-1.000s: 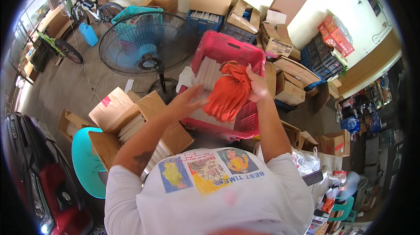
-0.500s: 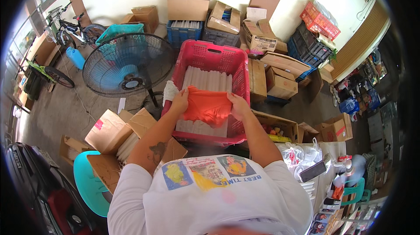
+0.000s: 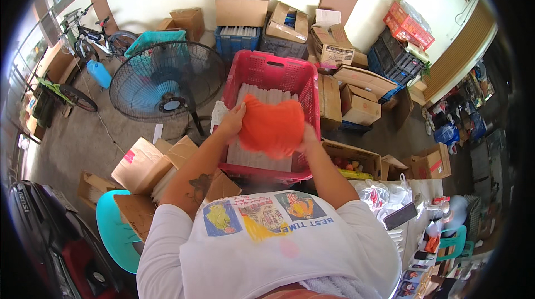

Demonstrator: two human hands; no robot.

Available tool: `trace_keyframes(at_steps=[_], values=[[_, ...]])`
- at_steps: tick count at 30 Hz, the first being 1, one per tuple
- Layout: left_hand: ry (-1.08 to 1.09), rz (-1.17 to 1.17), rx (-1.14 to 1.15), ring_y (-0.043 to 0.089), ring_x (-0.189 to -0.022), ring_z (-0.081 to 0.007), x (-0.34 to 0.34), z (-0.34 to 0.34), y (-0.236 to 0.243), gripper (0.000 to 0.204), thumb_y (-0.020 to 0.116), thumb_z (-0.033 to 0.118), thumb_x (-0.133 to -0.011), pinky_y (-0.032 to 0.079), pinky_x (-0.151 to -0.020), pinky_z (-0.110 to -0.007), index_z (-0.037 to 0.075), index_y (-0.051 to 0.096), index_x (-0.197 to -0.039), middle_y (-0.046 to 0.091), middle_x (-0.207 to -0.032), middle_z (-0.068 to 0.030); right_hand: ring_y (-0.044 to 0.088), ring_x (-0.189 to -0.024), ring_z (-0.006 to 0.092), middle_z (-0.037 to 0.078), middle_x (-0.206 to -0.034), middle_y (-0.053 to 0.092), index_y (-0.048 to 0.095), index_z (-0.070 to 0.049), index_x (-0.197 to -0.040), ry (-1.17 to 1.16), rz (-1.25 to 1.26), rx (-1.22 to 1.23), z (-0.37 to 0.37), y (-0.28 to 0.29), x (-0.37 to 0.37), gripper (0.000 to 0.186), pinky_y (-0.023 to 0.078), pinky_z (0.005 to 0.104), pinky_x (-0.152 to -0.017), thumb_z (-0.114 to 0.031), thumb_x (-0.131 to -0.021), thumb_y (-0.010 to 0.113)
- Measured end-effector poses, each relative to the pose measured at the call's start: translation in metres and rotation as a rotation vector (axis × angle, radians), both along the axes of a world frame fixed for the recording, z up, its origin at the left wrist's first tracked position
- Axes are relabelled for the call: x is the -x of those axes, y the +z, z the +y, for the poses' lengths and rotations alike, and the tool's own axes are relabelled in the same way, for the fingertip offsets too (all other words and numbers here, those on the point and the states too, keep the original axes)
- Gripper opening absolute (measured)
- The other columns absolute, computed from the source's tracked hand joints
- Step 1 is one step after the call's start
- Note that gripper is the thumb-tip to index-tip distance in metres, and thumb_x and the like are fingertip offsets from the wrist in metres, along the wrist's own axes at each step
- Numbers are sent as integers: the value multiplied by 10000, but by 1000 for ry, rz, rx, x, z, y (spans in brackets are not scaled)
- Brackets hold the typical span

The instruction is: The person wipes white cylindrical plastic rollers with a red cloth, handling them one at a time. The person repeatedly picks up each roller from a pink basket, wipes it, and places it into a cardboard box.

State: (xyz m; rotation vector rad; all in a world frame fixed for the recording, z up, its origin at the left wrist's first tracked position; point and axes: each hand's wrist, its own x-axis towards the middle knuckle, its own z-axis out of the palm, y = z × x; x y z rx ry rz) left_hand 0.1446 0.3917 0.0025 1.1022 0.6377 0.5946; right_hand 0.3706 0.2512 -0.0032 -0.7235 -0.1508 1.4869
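Note:
Above a red plastic crate [image 3: 271, 60] I hold an orange cloth [image 3: 273, 129] spread between both hands. The cloth's far edge is blurred by motion. My left hand [image 3: 232, 123] is closed on its left edge. My right hand [image 3: 307, 139], partly smeared and partly behind the fabric, grips the right edge. Underneath, long white candle-like sticks [image 3: 266, 94] lie side by side in the crate, some hidden by the cloth. A piece of white fabric [image 3: 219, 114] hangs over the crate's left rim.
A large standing fan [image 3: 167, 84] is left of the crate. Open cardboard boxes [image 3: 142, 165] and a turquoise chair [image 3: 114, 238] are at the near left. To the right, a table holds plastic bags and a phone [image 3: 400, 216]. Stacked boxes and crates line the wall.
The orange cloth has gone from hanging stretched and bunched to raised and spread wider, blurring as it moves. Both hands keep hold of its edges, the right having shifted slightly right and nearer.

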Motion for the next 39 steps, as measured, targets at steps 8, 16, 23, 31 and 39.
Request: trace_keyframes(at_steps=[8, 16, 23, 31, 39], values=[[-66, 580, -899, 355, -1344, -262, 6, -9, 34, 812, 708, 223, -801, 320, -1076, -351, 29, 275, -1459, 399, -1436, -175, 636, -989, 268, 129, -1151, 625, 580, -20, -1186, 408, -424, 277, 40, 7, -29, 310, 509, 414, -889, -183, -945, 472], [-657, 419, -788, 534, -1137, -271, -28, -8, 80, 649, 726, 167, -727, 442, -906, -350, 66, 489, -1323, 530, -1273, -162, 596, -1043, 308, 211, -1128, 604, 564, -97, -1237, 1191, -2258, -175, 61, 102, -9, 363, 473, 421, -879, -235, -905, 516], [-277, 476, -936, 590, -759, -223, -7, -4, 71, 506, 827, 313, -673, 473, -745, -369, 22, 576, -1002, 609, -855, -105, 584, -962, 202, 96, -1052, 624, 588, -63, -1118, 968, -1921, 62, 14, 141, -28, 404, 458, 348, -850, -334, -838, 696], [-239, 528, -954, 569, -777, -197, 10, -8, 85, 557, 820, 343, -704, 469, -725, -338, 63, 479, -1044, 553, -860, -93, 592, -885, 176, 37, -906, 627, 609, -113, -976, 406, -2048, 17, 13, 144, -53, 269, 462, 310, -781, -226, -764, 731], [-118, 558, -1358, 593, -989, -317, 7, 11, 87, 464, 658, 373, -847, 462, -882, -372, 184, 562, -1260, 611, -1077, -103, 647, -881, 249, 50, -908, 678, 687, -230, -941, 88, -2363, -18, 19, 147, -66, 278, 489, 390, -779, -464, -804, 627]])
